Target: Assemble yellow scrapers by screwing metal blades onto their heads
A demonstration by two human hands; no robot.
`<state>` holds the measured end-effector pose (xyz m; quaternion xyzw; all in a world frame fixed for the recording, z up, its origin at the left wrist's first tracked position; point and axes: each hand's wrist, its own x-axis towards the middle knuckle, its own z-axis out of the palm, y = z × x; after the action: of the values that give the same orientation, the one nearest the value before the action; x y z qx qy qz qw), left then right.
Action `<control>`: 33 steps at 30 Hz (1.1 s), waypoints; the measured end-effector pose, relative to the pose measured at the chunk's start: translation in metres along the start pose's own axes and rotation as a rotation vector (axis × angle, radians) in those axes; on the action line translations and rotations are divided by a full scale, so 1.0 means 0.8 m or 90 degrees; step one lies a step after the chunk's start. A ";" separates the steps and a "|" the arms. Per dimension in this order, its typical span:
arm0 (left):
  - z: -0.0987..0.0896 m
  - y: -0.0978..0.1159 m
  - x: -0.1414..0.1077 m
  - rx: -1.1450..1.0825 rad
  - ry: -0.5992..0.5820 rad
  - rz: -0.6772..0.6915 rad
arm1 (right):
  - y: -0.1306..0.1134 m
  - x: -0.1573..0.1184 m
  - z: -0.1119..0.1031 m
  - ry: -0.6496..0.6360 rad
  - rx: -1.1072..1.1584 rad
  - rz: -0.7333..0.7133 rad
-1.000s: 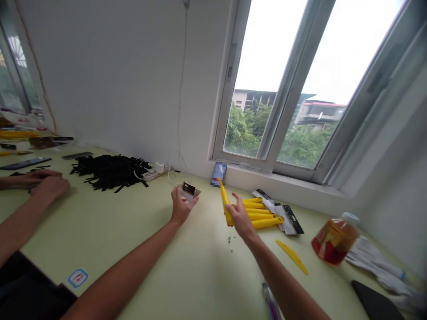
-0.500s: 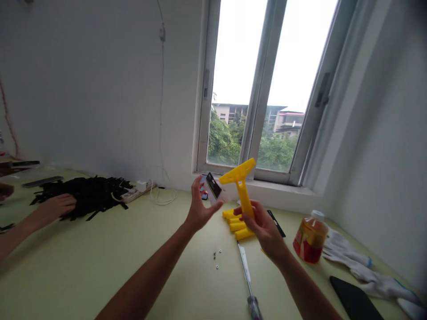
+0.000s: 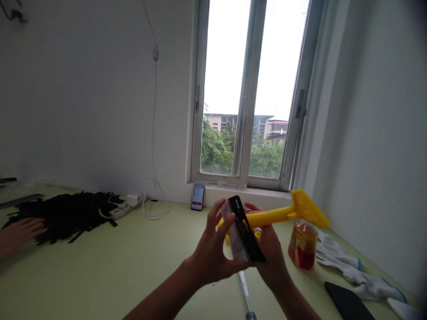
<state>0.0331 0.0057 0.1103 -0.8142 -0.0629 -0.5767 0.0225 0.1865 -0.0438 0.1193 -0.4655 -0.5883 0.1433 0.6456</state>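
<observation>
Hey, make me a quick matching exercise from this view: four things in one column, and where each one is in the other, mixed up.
Things: 1 yellow plastic scraper; 2 black-and-white card packet; 3 lit smartphone; 4 white fabric work gloves.
Places: A leaning at the window sill; B in the right hand; C lying on the pale green table; D in the left hand.
Pairs: 1-B, 2-D, 3-A, 4-C.

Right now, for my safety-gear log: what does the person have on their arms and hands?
The left hand and right hand are bare, and so are the left forearm and right forearm. No gloves, sleeves, watch, wristband or cable shows on either side.
</observation>
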 end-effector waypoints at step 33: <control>0.027 0.003 -0.016 0.087 0.054 -0.056 | -0.035 -0.007 -0.020 0.006 -0.183 -0.072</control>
<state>0.0495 0.0044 0.0912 -0.7820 -0.1368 -0.6056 0.0550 0.1892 -0.0699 0.1393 -0.5197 -0.6249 0.0190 0.5823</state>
